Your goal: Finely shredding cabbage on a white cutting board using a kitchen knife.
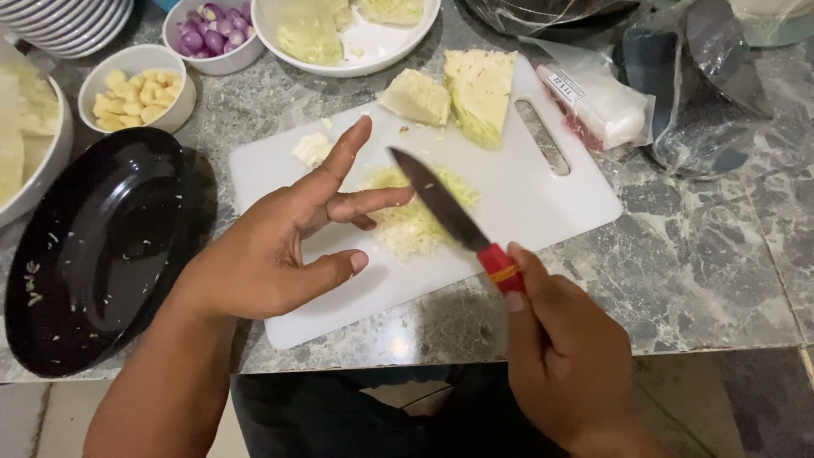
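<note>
**Shredded cabbage mid-board, knife poised over it**

Grey marbled stone counter (704, 254), edge at lower frame, crowded toward the top.

Nearest, lower right: right hand (564, 356) clamped round the red handle of a kitchen knife (454, 216), dark blade angled up-left, tip over the pile, lifted rather than pressing down. Lower left to centre: left hand (271, 246) spread wide, empty, fingers fanned and raised off the board, fingertips close to the blade but kept clear of its edge.

Centre: white plastic cutting board (543, 195), handle slot at its right, set slantwise. Heap of shredded cabbage (411, 220) in the middle of it, under the blade. Further up the board: two uncut cabbage wedges (475, 89), parked out of the cutting zone.

Left: empty black oval dish (102, 246), just beside the board, flecked with shreds.

Top of frame: small bowl of peeled garlic (136, 89), bowl of shallots (212, 34), white plate with cabbage leaves (373, 47). Upper right: plastic-wrapped white packet (598, 106).
</note>
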